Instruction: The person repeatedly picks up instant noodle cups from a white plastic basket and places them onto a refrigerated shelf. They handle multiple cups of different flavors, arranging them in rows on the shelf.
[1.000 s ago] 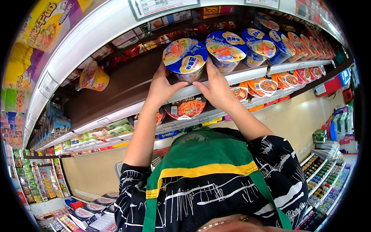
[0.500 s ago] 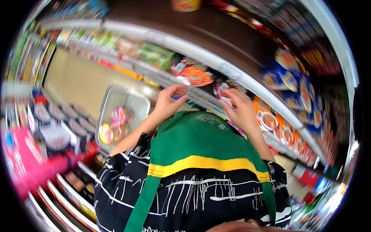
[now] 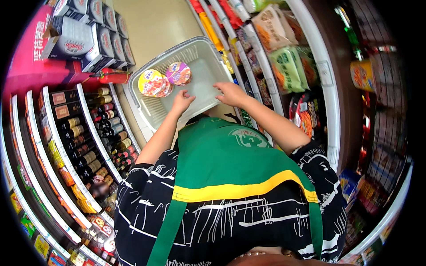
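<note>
A grey plastic basket [image 3: 206, 71] stands in front of me. Inside it, toward its left and far side, are round instant-noodle cups, one with a yellow lid [image 3: 150, 81] and one with a purple lid [image 3: 179, 73]. My left hand [image 3: 182, 102] hovers over the near part of the basket, fingers loosely bent and apart, holding nothing. Above the basket's near right side is my right hand [image 3: 230, 94], also empty, fingers spread and slightly curved. The two palms roughly face each other with a gap between them.
Shelves on the right carry a green bag of noodles [image 3: 286, 68] and other packets. Wine bottles [image 3: 113, 131] fill racks on the left. Stacked dark-blue and white cartons [image 3: 102, 44] stand far left, with a red cylinder [image 3: 113, 76] beside them.
My view has turned left, from the noodle shelf toward the basket. Both hands have moved from in front of the shelf to over the basket, still empty.
</note>
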A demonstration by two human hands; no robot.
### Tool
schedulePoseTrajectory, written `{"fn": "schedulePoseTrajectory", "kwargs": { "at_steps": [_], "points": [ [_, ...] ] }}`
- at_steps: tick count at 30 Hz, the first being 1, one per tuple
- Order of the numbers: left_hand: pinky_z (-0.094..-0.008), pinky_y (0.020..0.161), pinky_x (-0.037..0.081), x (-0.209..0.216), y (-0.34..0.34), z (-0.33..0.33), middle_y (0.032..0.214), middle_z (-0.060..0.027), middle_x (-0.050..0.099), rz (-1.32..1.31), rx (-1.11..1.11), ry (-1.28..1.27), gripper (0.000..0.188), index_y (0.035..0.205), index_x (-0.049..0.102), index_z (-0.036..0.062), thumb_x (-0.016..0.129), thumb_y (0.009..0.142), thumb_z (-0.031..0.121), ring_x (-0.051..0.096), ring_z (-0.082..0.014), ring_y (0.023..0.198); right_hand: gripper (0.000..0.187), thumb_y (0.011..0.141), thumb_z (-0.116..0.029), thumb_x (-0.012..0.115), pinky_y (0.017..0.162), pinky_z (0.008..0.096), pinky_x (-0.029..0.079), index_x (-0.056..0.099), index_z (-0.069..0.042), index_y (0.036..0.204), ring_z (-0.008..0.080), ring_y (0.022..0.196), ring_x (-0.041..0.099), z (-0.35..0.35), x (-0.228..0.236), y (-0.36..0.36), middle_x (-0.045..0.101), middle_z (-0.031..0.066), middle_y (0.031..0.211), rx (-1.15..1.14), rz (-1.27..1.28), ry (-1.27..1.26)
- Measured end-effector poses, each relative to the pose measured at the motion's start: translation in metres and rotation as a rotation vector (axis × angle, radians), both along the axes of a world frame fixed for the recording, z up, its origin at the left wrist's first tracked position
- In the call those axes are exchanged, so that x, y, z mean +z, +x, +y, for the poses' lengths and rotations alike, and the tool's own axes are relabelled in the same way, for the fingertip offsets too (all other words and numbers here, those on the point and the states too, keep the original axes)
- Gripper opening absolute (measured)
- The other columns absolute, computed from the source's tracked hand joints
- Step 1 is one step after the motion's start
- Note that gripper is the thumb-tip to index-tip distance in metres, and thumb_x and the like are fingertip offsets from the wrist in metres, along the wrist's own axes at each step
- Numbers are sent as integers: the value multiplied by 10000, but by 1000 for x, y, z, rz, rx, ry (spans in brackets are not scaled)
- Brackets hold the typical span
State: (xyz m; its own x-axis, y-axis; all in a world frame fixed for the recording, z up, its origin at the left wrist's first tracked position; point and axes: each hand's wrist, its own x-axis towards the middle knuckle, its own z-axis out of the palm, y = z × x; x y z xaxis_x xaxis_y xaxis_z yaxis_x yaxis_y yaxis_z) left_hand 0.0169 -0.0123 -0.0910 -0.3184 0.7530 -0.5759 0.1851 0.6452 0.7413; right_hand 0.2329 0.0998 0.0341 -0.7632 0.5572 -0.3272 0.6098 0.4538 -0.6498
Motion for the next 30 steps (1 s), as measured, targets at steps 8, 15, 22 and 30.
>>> {"fn": "schedulePoseTrajectory", "kwargs": {
  "at_steps": [8, 15, 22, 30],
  "points": [
    [-381, 765, 502, -10, -17, 14, 1297, -56, 413, -657, 535, -160, 696, 1396, 271, 163, 659, 828, 270, 519, -258, 1023, 618, 756, -259, 678, 975, 404, 396, 449, -17, 1276, 348, 1160, 482, 51, -73, -111, 505, 216, 1248, -123, -130, -53],
    [-465, 882, 431, -22, -6, 18, 1328, -44, 393, -743, 603, -73, 693, 1357, 232, 229, 652, 813, 141, 478, -289, 1083, 703, 692, -293, 695, 935, 395, 433, 445, -6, 1283, 353, 1096, 538, 63, -140, -146, 553, 241, 1179, -201, -116, -174],
    [-431, 1049, 300, -5, 12, -2, 1417, -145, 264, -322, 178, 263, 1026, 1405, 138, 72, 798, 620, 90, 315, -316, 1286, 661, 631, -244, 739, 809, 365, 501, 499, 12, 1191, 294, 931, 625, 43, -106, -97, 627, 191, 1039, -351, 141, -401],
    [-414, 1060, 296, 87, 15, 28, 1421, -178, 260, 86, -116, 789, 1027, 1394, 197, 93, 831, 586, 109, 304, -311, 1312, 717, 701, -72, 736, 650, 247, 509, 359, 49, 1299, 133, 789, 620, 17, 38, -23, 611, 111, 1010, -632, 596, -757]
  ]
}}
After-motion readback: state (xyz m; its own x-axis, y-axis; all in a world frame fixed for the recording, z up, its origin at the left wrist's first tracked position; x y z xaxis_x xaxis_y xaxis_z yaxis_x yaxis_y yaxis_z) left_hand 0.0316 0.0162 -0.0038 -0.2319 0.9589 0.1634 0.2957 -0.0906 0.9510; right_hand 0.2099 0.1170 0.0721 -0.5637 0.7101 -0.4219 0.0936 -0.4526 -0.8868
